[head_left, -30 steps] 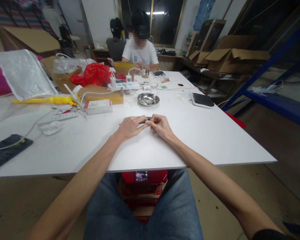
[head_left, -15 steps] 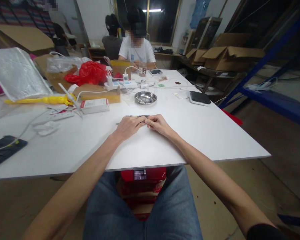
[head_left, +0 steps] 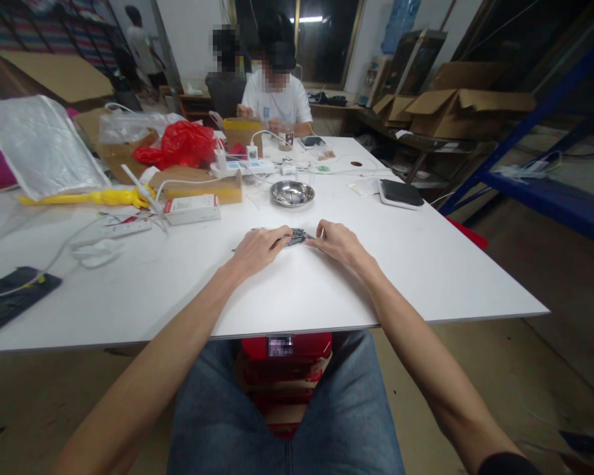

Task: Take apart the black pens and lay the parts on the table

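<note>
A bunch of thin dark pen-like sticks [head_left: 298, 236] lies on the white table in front of me, its tips pointing right. My left hand [head_left: 260, 249] is closed over the left part of the bunch and covers much of it; thin ends poke out past its left side. At the right tips is my right hand [head_left: 337, 241], its thumb and bent fingers apart, the thumb at or very near the tips. Whether it touches them is hard to make out. Beyond both hands stands a shiny metal bowl [head_left: 292, 194] with small things in it.
To the left are a white box [head_left: 192, 209], a yellow tool-like object [head_left: 94, 198], a red plastic bag [head_left: 183, 144] and cables. A black-topped flat device [head_left: 400, 194] lies right. Across the table sits a person in a white shirt [head_left: 282, 109]. The table's front edge [head_left: 297, 332] is close to me.
My right hand has moved right, away from my left hand, and its fingers have parted. More of the stick bunch now shows between the hands. The view has shifted slightly.
</note>
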The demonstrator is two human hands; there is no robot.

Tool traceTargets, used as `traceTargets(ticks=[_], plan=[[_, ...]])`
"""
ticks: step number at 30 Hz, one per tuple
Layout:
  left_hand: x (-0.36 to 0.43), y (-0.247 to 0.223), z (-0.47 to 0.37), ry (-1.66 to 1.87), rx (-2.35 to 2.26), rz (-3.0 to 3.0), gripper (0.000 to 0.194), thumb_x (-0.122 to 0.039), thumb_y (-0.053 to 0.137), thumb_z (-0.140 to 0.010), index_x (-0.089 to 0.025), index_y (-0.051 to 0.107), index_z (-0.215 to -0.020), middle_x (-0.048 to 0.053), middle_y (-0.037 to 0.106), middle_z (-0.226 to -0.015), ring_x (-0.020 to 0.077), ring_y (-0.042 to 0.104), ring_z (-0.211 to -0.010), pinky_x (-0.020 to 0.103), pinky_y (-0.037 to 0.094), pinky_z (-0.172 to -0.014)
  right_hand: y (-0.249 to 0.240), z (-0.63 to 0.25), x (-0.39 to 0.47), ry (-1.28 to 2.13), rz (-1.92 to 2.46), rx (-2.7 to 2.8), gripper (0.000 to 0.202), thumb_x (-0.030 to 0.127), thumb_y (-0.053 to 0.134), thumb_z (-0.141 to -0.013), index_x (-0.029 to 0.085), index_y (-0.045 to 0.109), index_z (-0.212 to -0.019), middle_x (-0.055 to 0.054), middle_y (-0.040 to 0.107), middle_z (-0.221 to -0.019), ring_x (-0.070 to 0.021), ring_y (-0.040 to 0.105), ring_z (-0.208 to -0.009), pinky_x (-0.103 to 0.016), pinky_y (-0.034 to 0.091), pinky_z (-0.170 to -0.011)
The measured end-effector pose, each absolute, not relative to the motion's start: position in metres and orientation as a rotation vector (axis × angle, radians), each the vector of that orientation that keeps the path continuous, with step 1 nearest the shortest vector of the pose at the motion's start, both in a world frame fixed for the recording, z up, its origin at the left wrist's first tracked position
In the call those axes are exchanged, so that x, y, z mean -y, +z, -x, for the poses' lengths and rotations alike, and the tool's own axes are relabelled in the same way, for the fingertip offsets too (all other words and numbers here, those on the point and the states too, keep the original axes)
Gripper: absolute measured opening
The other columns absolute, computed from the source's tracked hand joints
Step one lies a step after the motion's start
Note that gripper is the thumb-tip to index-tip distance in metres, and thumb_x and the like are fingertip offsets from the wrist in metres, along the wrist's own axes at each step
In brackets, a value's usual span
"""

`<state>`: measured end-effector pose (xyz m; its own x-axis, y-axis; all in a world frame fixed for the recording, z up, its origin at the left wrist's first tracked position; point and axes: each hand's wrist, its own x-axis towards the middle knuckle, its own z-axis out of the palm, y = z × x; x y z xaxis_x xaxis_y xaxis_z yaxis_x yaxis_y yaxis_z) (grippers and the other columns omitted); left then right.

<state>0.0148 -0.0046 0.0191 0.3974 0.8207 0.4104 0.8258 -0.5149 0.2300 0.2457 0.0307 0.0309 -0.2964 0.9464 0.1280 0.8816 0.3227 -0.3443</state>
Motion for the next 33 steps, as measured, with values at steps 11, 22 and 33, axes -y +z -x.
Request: traceTargets(ticks=[11, 22, 33], plan=[[-0.003, 0.009, -0.011, -0.93, 1.512, 2.796, 0.013, -0.026, 0.048, -0.098, -0.022, 0.061, -0.097, 0.003, 0.071, -0.09, 0.0176, 0.064, -0.078, 0.031, 0.046, -0.073, 0.032, -0.246, -0.032, 0.315, 1.158, 2.282, 0.006, 0.021, 0.053, -0.095, 0.019, 0.058, -0.097, -0.008, 0.067, -0.093, -0.0198, 0.056, -0.082, -0.032, 0.038, -0.074], [-0.003, 0.01, -0.01, -1.071, 1.504, 2.852, 0.013, -0.027, 0.05, -0.098, -0.021, 0.059, -0.09, 0.002, 0.067, -0.084, 0.0149, 0.06, -0.073, 0.029, 0.044, -0.07, 0.032, -0.24, -0.032, 0.275, 0.936, 2.333, 0.012, 0.014, 0.055, -0.093, 0.021, 0.064, -0.093, -0.007, 0.067, -0.092, -0.024, 0.053, -0.092, -0.035, 0.037, -0.085], [-0.003, 0.013, -0.006, -1.112, 1.468, 2.871, 0.013, -0.026, 0.052, -0.097, -0.019, 0.062, -0.091, 0.002, 0.067, -0.086, 0.0133, 0.058, -0.073, 0.027, 0.044, -0.069, 0.028, -0.229, -0.024, 0.373, 0.91, 2.26, 0.012, 0.016, 0.055, -0.094, 0.02, 0.067, -0.095, -0.007, 0.065, -0.093, -0.0226, 0.055, -0.092, -0.033, 0.04, -0.084]])
